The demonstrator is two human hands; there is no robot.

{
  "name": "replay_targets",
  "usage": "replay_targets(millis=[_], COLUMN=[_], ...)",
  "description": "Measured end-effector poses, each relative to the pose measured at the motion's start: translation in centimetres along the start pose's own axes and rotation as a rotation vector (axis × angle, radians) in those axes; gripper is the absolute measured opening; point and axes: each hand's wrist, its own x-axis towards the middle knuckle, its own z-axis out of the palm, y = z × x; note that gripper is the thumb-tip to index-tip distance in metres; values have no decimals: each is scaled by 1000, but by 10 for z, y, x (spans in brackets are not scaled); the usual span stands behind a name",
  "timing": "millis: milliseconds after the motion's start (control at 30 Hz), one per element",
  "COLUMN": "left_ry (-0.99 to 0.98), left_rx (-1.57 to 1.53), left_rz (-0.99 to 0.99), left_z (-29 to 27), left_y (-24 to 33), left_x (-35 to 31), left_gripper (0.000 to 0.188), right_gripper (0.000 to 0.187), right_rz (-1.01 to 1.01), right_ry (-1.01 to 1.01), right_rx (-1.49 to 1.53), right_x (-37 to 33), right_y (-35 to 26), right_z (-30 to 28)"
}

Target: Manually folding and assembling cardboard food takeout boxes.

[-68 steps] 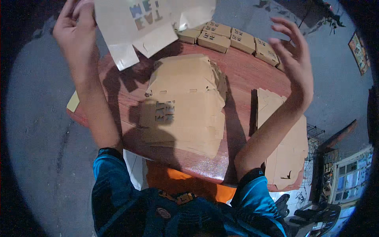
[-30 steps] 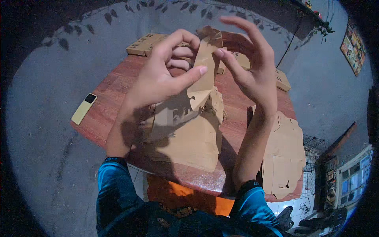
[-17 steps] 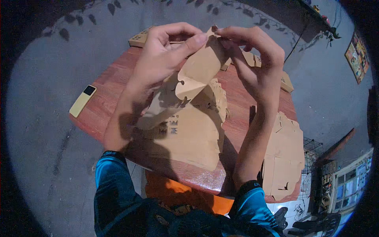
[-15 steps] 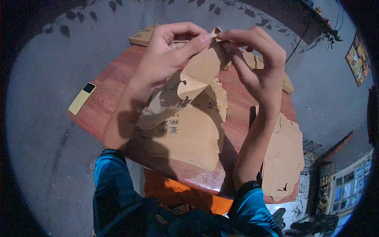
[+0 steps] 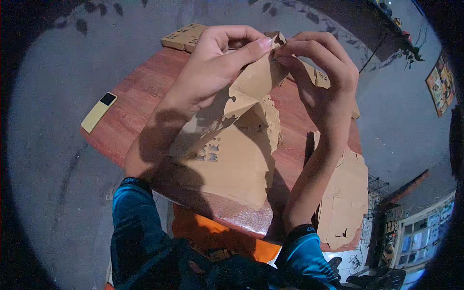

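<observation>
You seem to be folding the cardboard, left hand and right hand both pinching its far end. Tucking the flap probably needs a steady left hold.

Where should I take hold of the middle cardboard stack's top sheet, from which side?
Probably pinch the top sheet by its near edge, from the person's side: it lies flat and uncovered there, whereas the folded cardboard in the left hand and right hand hides some of its far part.

Block letters stand on the cardboard stack and boxes, small characters on the cuffs.
</observation>
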Motion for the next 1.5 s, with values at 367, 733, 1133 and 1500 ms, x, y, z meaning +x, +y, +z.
replay_targets(millis=[367, 733, 1133, 1500], left_ry=[86, 32, 76, 58], left_rx=[-80, 53, 92, 159], left_rz=[-23, 58, 67, 55], left_z=[2, 3, 3, 6], left_y=[-2, 7, 7, 7], left_x=[0, -4, -6, -8], left_gripper=[18, 16, 18, 17], right_gripper=[16, 14, 19, 13], right_rz=[18, 15, -29, 71], right_ry=[170, 40, 21, -83], right_rx=[-36, 5, 55, 86], right_x=[0, 5, 5, 0], right_y=[5, -3, -4, 1], right_z=[28, 11, 10, 0])
